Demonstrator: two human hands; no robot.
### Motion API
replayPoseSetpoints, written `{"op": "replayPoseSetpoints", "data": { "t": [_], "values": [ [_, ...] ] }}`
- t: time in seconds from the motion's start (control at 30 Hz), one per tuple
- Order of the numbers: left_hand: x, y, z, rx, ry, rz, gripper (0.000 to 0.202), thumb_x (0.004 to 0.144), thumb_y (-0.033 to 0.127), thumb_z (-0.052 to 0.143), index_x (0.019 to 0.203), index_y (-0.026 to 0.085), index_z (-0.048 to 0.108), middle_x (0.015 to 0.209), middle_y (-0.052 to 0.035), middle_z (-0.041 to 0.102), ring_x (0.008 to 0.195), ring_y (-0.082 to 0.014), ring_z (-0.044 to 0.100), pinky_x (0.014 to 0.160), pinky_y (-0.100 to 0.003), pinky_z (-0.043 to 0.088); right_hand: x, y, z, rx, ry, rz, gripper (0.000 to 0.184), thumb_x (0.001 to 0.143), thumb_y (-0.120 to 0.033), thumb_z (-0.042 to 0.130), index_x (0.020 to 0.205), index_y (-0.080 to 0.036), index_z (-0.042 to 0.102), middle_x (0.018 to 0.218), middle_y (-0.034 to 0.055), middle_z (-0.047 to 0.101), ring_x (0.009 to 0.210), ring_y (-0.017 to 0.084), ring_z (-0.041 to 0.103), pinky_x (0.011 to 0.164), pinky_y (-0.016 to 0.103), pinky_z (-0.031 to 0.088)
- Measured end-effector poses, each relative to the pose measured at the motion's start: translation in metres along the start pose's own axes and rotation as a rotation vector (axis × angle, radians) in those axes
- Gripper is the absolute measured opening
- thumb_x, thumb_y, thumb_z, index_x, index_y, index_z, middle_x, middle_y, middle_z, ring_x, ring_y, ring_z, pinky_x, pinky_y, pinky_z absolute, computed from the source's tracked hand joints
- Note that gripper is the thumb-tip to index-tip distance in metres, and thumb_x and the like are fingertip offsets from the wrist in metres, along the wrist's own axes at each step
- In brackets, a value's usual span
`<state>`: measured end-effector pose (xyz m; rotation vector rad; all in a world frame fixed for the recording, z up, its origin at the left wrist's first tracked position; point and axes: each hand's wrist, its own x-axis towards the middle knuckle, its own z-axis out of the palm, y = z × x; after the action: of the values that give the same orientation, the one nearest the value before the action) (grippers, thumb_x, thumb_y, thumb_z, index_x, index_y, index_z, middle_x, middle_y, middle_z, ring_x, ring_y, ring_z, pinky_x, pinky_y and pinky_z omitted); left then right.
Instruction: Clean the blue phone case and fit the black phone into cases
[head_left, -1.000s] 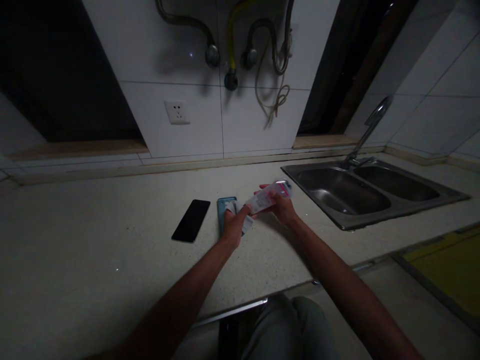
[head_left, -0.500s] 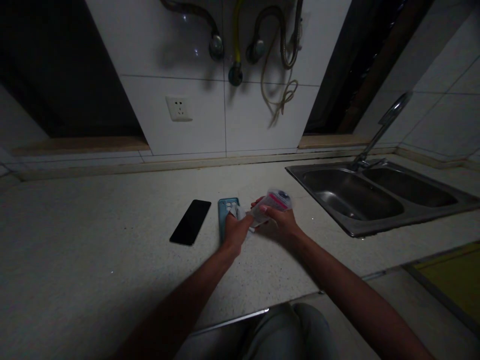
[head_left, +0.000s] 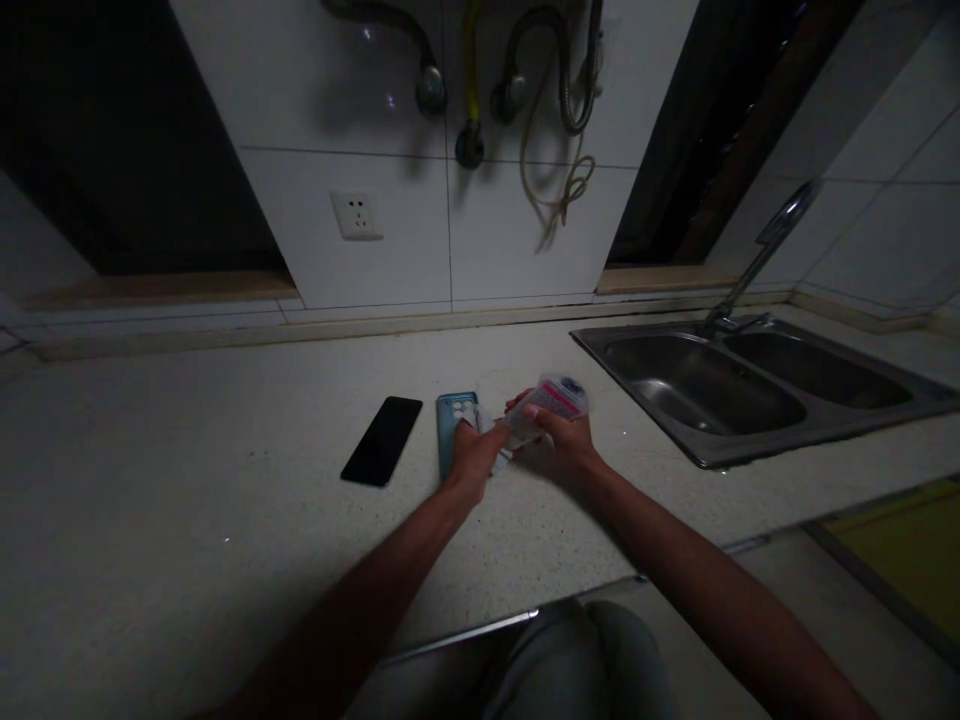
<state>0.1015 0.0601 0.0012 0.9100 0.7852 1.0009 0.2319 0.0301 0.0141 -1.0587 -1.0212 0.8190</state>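
Note:
My right hand [head_left: 564, 440] grips a small clear packet with pink and blue print [head_left: 553, 402], held just above the pale speckled counter [head_left: 225, 480]. My left hand [head_left: 471, 458] is closed in a pinch on the packet's near end, where something white [head_left: 484, 420] shows between the fingers. Under the left hand lies a teal phone case [head_left: 450, 425], face up with its camera cutout toward the wall. A black phone [head_left: 382, 454] lies flat on the counter just left of the case.
A steel double sink [head_left: 750, 385] with a tall tap [head_left: 757, 260] sits to the right. The tiled wall behind carries a socket [head_left: 356, 215] and hanging hoses [head_left: 555, 110]. The counter's front edge [head_left: 480, 625] runs just above my knees.
The packet has come down from a raised, tilted hold to lower over the counter, and both hands have drawn closer together near the teal case. The phone and case have not moved.

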Motion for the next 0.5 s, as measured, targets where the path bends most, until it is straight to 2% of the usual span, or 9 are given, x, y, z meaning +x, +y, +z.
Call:
{"op": "replayPoseSetpoints", "data": {
  "t": [0.1, 0.2, 0.4, 0.5],
  "values": [
    [0.0005, 0.0006, -0.0002, 0.073, 0.0, 0.045, 0.025, 0.061, 0.032, 0.082, 0.072, 0.015, 0.067, 0.066, -0.0056, 0.065, 0.051, -0.0129, 0.057, 0.047, -0.023, 0.044, -0.001, -0.0006, 0.0007, -0.017, -0.005, -0.018, 0.027, 0.067, -0.044, 0.077, 0.08, -0.022, 0.072, 0.077, 0.0049, 0.076, 0.055, 0.019, 0.065, 0.041, 0.025, 0.043],
    [0.0012, 0.001, -0.0007, 0.076, -0.004, 0.035, 0.022, 0.062, 0.03, 0.081, 0.07, 0.016, 0.066, 0.066, -0.0057, 0.065, 0.053, -0.0137, 0.058, 0.047, -0.023, 0.046, -0.0018, -0.0006, 0.0012, -0.033, -0.001, -0.032, 0.027, 0.068, -0.045, 0.077, 0.08, -0.022, 0.071, 0.078, 0.005, 0.076, 0.056, 0.019, 0.065, 0.04, 0.026, 0.043],
    [0.0009, 0.0027, 0.0009, 0.021, -0.048, -0.028, 0.021, 0.063, 0.025, 0.081, 0.076, 0.016, 0.067, 0.074, -0.0083, 0.068, 0.056, -0.0148, 0.06, 0.051, -0.025, 0.049, -0.0038, -0.0007, 0.0018, -0.047, 0.047, -0.043, 0.027, 0.068, -0.044, 0.077, 0.079, -0.02, 0.071, 0.077, 0.0057, 0.076, 0.055, 0.019, 0.066, 0.039, 0.025, 0.044],
    [0.0012, 0.0034, 0.0012, -0.041, -0.048, -0.069, 0.018, 0.062, 0.017, 0.079, 0.075, 0.016, 0.066, 0.072, -0.0058, 0.068, 0.056, -0.0135, 0.059, 0.051, -0.023, 0.047, -0.0045, 0.001, 0.0016, -0.016, 0.084, -0.07, 0.027, 0.067, -0.044, 0.078, 0.078, -0.02, 0.071, 0.074, 0.0051, 0.076, 0.051, 0.017, 0.064, 0.037, 0.024, 0.042]
  ]
}}
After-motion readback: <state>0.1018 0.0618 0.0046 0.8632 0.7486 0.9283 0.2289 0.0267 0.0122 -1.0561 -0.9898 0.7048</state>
